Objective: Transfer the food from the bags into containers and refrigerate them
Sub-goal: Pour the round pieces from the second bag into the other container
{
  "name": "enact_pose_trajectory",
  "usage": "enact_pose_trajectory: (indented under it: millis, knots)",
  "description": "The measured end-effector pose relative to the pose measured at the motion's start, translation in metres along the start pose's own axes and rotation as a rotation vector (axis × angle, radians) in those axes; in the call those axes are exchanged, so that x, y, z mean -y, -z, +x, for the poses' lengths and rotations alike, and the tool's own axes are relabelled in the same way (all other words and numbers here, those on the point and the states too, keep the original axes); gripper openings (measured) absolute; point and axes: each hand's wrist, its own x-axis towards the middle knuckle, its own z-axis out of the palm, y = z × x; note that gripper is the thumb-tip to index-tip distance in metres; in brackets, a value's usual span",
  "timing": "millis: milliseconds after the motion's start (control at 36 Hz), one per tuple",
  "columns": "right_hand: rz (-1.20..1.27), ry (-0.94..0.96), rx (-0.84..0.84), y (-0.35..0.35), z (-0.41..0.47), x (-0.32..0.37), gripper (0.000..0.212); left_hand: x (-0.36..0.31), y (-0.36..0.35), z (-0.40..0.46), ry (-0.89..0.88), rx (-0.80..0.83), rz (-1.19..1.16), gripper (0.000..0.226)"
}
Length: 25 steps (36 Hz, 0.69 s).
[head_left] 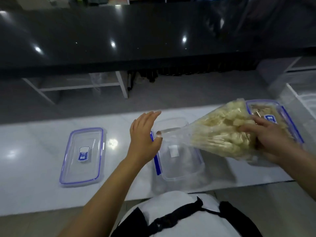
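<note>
A clear plastic bag full of pale skewered food hangs tilted over an open clear container with blue clips at the middle of the white counter. My right hand grips the bag's full end at the right. My left hand pinches the bag's open mouth with thumb and finger, the other fingers spread, just above the container's left rim. The container's lid, clear with a blue edge and a blue label, lies flat at the left. A second container, lidded and filled with food, stands at the back right, partly behind the bag.
The white counter ends close to my body at the front. A clear plastic bin stands at the far right. Behind the counter is a lower floor area with a white frame, then a dark glossy countertop.
</note>
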Motion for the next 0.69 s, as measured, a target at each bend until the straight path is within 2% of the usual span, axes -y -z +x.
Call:
enact_pose_trajectory:
  millis: [333, 611, 694]
  knots:
    - [-0.095, -0.032, -0.171, -0.022, -0.032, -0.015, 0.024, 0.023, -0.001, 0.003, -0.032, 0.083, -0.081, 0.062]
    - [-0.114, -0.014, -0.276, -0.026, -0.034, -0.022, 0.03, 0.03, -0.003, -0.002, -0.046, 0.097, -0.112, 0.065]
    - [-0.161, 0.034, -0.263, -0.021, -0.027, -0.019, 0.04, 0.027, -0.002, -0.006, -0.041, 0.09, -0.107, 0.064]
